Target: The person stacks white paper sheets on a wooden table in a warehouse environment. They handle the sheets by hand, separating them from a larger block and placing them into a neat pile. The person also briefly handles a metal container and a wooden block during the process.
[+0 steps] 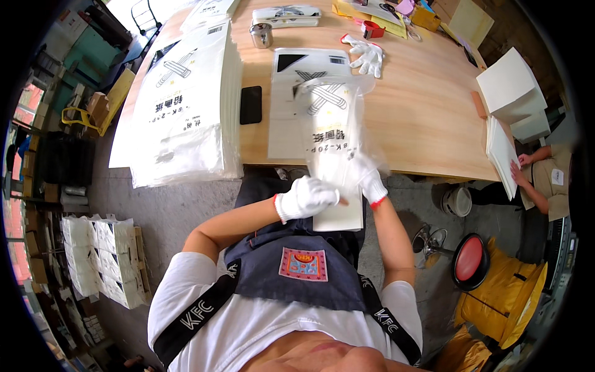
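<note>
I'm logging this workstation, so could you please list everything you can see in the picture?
Clear plastic bag: one, see-through with dark print, held over the table edge.
White pad: one, going into the bag's mouth.
Flat printed bag: one, white, on the table under the held bag.
Stack of printed bags: one, white, table's left end.
Phone: one, black, beside the stack.
Metal cup: one, silver, far side.
Spare gloves: a pair, white, far side.
Tape roll: one, red.
White paper stacks: several, right end, by a co-worker.
Stool: one, red seat, floor at right.
Wooden table: one, light brown.
Left hand: white glove, on the pad.
Right hand: white glove, gripping the bag.
</note>
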### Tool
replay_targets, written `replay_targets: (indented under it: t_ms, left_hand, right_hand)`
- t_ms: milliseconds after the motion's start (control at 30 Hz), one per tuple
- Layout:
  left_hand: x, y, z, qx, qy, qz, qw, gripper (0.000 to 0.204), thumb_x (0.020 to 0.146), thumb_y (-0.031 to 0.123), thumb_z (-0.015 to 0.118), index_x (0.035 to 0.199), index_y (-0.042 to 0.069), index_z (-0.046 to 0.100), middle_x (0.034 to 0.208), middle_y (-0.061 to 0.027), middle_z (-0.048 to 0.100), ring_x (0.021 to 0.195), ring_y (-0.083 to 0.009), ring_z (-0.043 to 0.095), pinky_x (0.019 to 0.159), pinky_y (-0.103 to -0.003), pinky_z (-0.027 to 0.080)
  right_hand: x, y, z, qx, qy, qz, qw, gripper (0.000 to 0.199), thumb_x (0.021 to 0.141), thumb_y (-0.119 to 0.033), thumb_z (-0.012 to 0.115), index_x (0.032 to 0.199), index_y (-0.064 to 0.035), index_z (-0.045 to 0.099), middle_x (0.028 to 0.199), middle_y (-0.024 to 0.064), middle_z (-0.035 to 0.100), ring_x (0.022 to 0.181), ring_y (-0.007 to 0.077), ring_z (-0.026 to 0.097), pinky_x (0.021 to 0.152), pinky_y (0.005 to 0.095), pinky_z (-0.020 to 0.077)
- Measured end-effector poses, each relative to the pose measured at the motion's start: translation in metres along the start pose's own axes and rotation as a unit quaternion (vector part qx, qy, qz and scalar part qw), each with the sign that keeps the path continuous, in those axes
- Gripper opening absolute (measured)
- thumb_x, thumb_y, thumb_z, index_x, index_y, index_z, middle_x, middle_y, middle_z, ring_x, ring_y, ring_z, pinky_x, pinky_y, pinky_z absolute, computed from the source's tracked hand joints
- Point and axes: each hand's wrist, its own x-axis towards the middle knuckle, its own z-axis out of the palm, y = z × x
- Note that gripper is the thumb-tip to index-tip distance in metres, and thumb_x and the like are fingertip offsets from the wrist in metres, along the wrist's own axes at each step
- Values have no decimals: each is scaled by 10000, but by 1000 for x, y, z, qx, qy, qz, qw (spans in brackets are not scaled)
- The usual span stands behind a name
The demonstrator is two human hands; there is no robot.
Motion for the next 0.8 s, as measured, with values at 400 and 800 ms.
replay_targets:
  t_ms: [400, 800]
  left_hand:
    - [49, 15, 16, 61, 13, -166, 984, 184, 726, 78, 697, 899, 142, 690, 828, -74, 714, 722, -290, 692, 577, -358, 547]
    - [-136, -13, 27, 156, -24, -195, 968, 369, 678, 101, 742, 1030, 116, 633, 1093, -95, 639, 913, -314, 627, 772, -469, 491]
  right_hand:
    - [-37, -52, 91, -634, 19, -139, 760, 481, 897, -315, 611, 1286, -32, 580, 1387, 206, 523, 1282, 363, 519, 1039, 449, 443]
    - [-132, -26, 53, -675, 181, 27, 715, 404, 1032, -416, 399, 1216, -98, 568, 785, 161, 708, 687, 365, 691, 646, 509, 528]
